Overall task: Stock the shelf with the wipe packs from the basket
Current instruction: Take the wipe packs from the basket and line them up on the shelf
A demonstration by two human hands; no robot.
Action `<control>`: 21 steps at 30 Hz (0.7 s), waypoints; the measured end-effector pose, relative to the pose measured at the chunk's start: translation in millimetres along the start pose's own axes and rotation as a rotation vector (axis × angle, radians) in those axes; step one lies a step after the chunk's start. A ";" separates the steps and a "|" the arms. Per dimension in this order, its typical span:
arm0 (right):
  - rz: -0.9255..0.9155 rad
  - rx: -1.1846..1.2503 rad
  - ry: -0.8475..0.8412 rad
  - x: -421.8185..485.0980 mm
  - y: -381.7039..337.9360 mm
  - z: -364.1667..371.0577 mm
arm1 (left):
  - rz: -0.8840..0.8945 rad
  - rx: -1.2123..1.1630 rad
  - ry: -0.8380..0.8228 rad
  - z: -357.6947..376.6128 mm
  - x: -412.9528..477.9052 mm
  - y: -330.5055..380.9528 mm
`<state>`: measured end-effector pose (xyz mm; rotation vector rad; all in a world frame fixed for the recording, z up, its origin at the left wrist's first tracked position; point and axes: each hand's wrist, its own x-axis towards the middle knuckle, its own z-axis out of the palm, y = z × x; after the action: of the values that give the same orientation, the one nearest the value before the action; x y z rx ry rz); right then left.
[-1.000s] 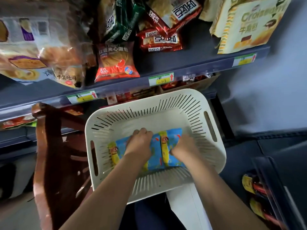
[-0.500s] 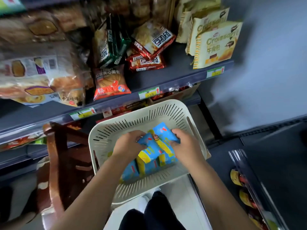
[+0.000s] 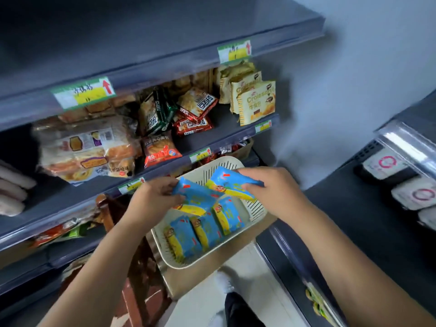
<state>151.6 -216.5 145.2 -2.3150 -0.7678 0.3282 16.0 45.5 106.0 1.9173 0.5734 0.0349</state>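
Nearest you, three wipe packs (image 3: 203, 232) lie in the basket (image 3: 179, 263). Above it, hands apart, your left hand (image 3: 155, 197) at 9 o'clock grips the left pack (image 3: 195, 197), and your right hand (image 3: 271, 192) at 3 grips the right pack (image 3: 231, 182). You're mid-pickup; next, carry both toward 12 o'clock onto the shelf (image 3: 179, 29).

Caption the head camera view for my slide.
Left hand and right hand each hold a blue wipe pack over the cream basket.

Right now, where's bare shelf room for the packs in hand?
Top shelf above the price tags looks bare. Middle shelf: a gap between red snack packs and croissant bags, plus a strip before the bread bags. Crowded between those.
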 end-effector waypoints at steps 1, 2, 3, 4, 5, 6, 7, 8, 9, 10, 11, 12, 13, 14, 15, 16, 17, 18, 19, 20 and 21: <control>0.003 0.004 0.030 -11.3 -4.9 -8.1 | 0.019 -0.005 -0.013 1.1 -8.2 8.7; 0.013 0.010 0.062 -23.6 -9.3 -16.9 | 0.035 -0.018 -0.027 2.9 -16.4 17.7; 0.017 0.016 0.094 -36.8 -13.1 -25.8 | 0.049 -0.039 -0.039 5.9 -24.5 27.3; 0.021 0.024 0.125 -50.8 -15.8 -34.6 | 0.063 -0.064 -0.049 9.4 -32.7 37.6; 0.029 0.035 0.159 -66.6 -17.4 -43.1 | 0.082 -0.087 -0.060 14.1 -40.9 47.2; 0.048 0.047 0.201 -83.5 -17.9 -51.4 | 0.109 -0.099 -0.070 20.5 -49.4 57.6; 0.068 0.057 0.249 -100.9 -17.2 -59.5 | 0.138 -0.104 -0.083 28.6 -57.4 68.4; 0.087 0.064 0.299 -118.6 -14.9 -67.1 | 0.169 -0.101 -0.105 37.6 -64.6 78.8; 0.103 0.069 0.345 -136.7 -12.5 -74.8 | 0.193 -0.111 -0.136 48.0 -71.2 89.3; 0.113 0.073 0.385 -154.8 -10.6 -82.6 | 0.214 -0.128 -0.174 59.1 -77.8 100.8; 0.116 0.079 0.420 -173.1 -8.7 -91.3 | 0.237 -0.144 -0.214 71.0 -83.8 112.5; 0.121 0.083 0.458 -192.0 -6.6 -100.5 | 0.265 -0.147 -0.249 83.9 -89.0 125.0; 0.129 0.079 0.499 -211.1 -5.5 -110.7 | 0.294 -0.149 -0.272 97.9 -93.8 138.6; 0.145 0.055 0.546 -230.0 -4.7 -121.2 | 0.326 -0.152 -0.293 112.1 -98.4 153.1; 0.159 0.011 0.596 -248.9 -4.3 -131.6 | 0.355 -0.166 -0.319 126.9 -103.6 168.2; 0.169 -0.050 0.654 -267.1 -3.9 -141.6 | 0.378 -0.179 -0.350 141.3 -109.5 183.7; 0.172 -0.119 0.717 -284.5 -3.4 -151.4 | 0.399 -0.191 -0.384 155.5 -115.6 198.7; 0.173 -0.188 0.779 -300.9 -2.5 -161.0 | 0.426 -0.195 -0.425 169.1 -121.5 212.2; 0.177 -0.243 0.825 -316.6 -0.6 -170.5 | 0.451 -0.196 -0.467 182.5 -127.7 224.5; 0.185 -0.279 0.859 -332.4 1.8 -180.0 | 0.475 -0.193 -0.504 195.5 -135.1 236.5; 0.198 -0.293 0.886 -348.2 5.1 -189.4 | 0.492 -0.195 -0.537 208.9 -142.7 247.7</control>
<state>-43.7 -528.4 292.3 -2.4518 -0.1396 -0.7383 41.8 -267.3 270.0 1.7354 -0.2564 -0.1033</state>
